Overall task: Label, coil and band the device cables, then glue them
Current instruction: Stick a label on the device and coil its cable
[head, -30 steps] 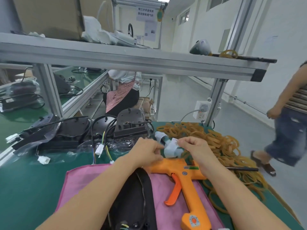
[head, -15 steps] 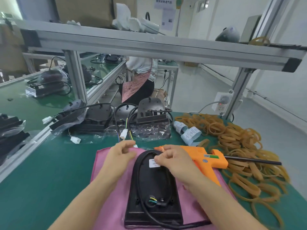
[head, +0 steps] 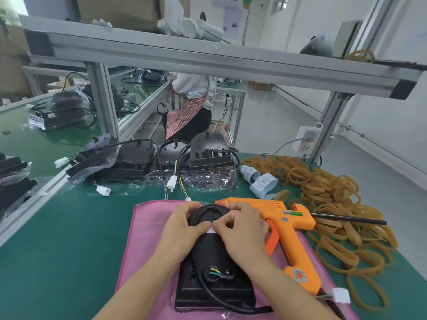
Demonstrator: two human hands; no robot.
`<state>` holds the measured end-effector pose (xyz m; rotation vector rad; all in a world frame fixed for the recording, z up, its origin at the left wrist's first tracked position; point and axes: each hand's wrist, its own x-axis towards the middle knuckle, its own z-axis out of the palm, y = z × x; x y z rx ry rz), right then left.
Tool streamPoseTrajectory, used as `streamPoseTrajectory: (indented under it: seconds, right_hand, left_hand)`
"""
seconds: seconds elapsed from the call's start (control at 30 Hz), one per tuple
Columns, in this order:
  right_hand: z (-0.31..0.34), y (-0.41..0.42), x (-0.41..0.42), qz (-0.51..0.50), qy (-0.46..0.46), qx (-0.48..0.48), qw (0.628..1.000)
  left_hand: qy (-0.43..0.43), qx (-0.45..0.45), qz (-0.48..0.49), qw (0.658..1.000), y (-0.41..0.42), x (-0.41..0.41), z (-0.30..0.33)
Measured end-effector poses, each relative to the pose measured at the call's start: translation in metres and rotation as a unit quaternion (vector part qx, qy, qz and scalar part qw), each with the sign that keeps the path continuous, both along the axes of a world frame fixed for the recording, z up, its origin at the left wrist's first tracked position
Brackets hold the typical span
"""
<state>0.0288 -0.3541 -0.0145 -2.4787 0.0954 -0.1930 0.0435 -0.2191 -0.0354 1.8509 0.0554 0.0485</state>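
Note:
A black device (head: 213,282) lies flat on a pink cloth (head: 147,229), its black cable (head: 219,301) looping round its edge to a white connector (head: 340,295). A small white label (head: 210,230) sits on the device's upper part. My left hand (head: 182,224) and my right hand (head: 240,229) meet over it, fingertips pinching the label against the device. An orange glue gun (head: 288,229) lies just right of my right hand. A label roll (head: 263,184) lies behind it.
A heap of tan rubber bands (head: 332,204) covers the green table's right side. Several black devices in plastic bags (head: 159,167) stand at the back with loose connectors. A person in an apron (head: 191,107) stands beyond. An aluminium shelf beam (head: 208,58) runs overhead.
My hands left the label roll, came back over the black device with a label, and now close together on its upper part. The view has tilted down.

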Motion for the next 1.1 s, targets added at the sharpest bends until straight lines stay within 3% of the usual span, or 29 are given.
streamPoseTrajectory:
  seconds: [0.2,0.33,0.47,0.57,0.63,0.7,0.77,0.87,0.93,1.0,1.1]
  right_hand:
    - [-0.007,0.004,-0.002,-0.023,-0.041,0.033,0.998]
    - [-0.002,-0.01,0.007,-0.048,0.032,0.139,0.989]
    - [0.003,-0.031,0.007,0.016,0.096,0.175,0.98]
    - [0.012,-0.039,-0.002,0.076,0.14,0.074,0.984]
    - [0.021,-0.041,-0.014,0.09,0.076,-0.012,0.993]
    - [0.034,-0.045,-0.037,0.108,-0.013,-0.021,0.994]
    - [0.045,-0.051,-0.065,0.185,-0.003,-0.015,0.983]
    - [0.041,-0.059,-0.097,0.272,0.076,-0.156,0.947]
    - [0.03,-0.058,-0.108,0.279,0.058,-0.257,0.923]
    - [0.021,-0.059,-0.114,0.255,-0.036,-0.332,0.907]
    - [0.014,-0.068,-0.114,0.205,-0.256,-0.312,0.892]
  left_hand:
    - [0.001,0.019,0.025,1.0,-0.001,-0.004,-0.004]
    - [0.013,0.018,0.073,0.997,0.006,-0.011,-0.004]
    - [0.074,0.021,0.049,0.996,0.018,-0.016,0.002]
    - [0.124,0.053,-0.048,0.99,0.018,-0.018,0.008]
    - [0.118,0.064,-0.067,0.989,0.015,-0.017,0.011]
    - [0.111,0.067,-0.051,0.99,0.017,-0.017,0.009]
    - [0.109,0.05,-0.054,0.991,0.022,-0.026,0.008]
    - [0.106,0.001,-0.155,0.982,0.029,-0.045,0.006]
    - [0.09,0.002,-0.199,0.976,0.031,-0.053,0.005]
    - [0.065,-0.003,-0.205,0.977,0.03,-0.059,0.007]
    - [0.053,-0.021,-0.192,0.98,0.03,-0.062,0.006]
